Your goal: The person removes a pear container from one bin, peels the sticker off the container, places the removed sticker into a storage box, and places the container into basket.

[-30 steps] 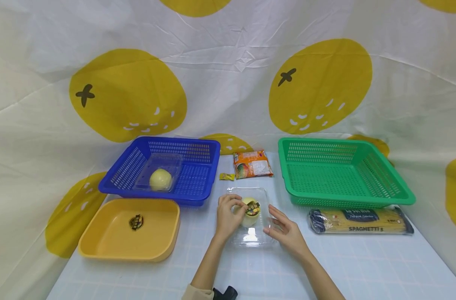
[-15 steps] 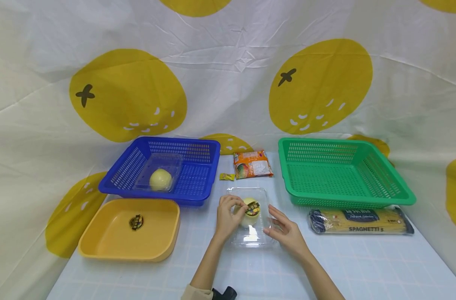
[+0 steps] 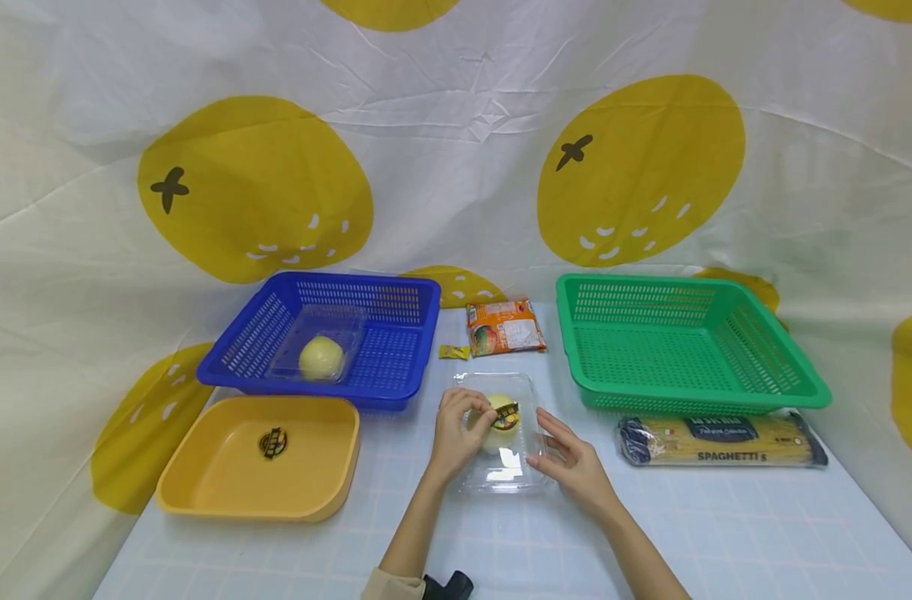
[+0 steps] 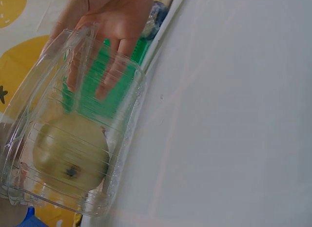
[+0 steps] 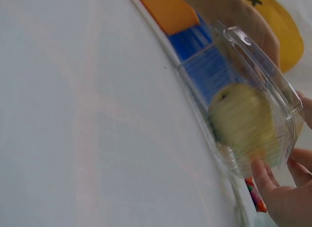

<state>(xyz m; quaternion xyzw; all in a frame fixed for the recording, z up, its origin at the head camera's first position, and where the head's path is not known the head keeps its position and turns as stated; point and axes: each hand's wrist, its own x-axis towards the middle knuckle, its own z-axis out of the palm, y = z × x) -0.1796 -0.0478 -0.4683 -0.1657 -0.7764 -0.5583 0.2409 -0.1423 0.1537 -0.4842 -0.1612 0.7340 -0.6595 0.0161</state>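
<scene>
A clear plastic clamshell box (image 3: pixel 501 471) lies on the table between my hands, with a pale yellow round fruit (image 3: pixel 493 435) inside. My left hand (image 3: pixel 480 414) curls over the lid and pinches a black-and-gold sticker (image 3: pixel 506 412), whose edge looks lifted. My right hand (image 3: pixel 549 433) presses the box's right side with straight fingers. In the left wrist view the box (image 4: pixel 73 139) and fruit (image 4: pixel 70 156) fill the left side, with the right hand (image 4: pixel 114 32) behind. In the right wrist view I see the box (image 5: pixel 273 90), the fruit (image 5: pixel 241 117) and my right fingertips (image 5: pixel 278 198).
A blue basket (image 3: pixel 396 292) at back left holds another clear box with a fruit (image 3: pixel 321 357). A yellow tray (image 3: pixel 201 492) in front of it holds a sticker (image 3: pixel 273 443). A green basket (image 3: pixel 696 285), a spaghetti pack (image 3: pixel 719 440), an orange packet (image 3: pixel 504 327) and a small sachet (image 3: pixel 453 352) lie around.
The sticker's edge has lifted a little under my left fingers. Both hands and the box stay where they were.
</scene>
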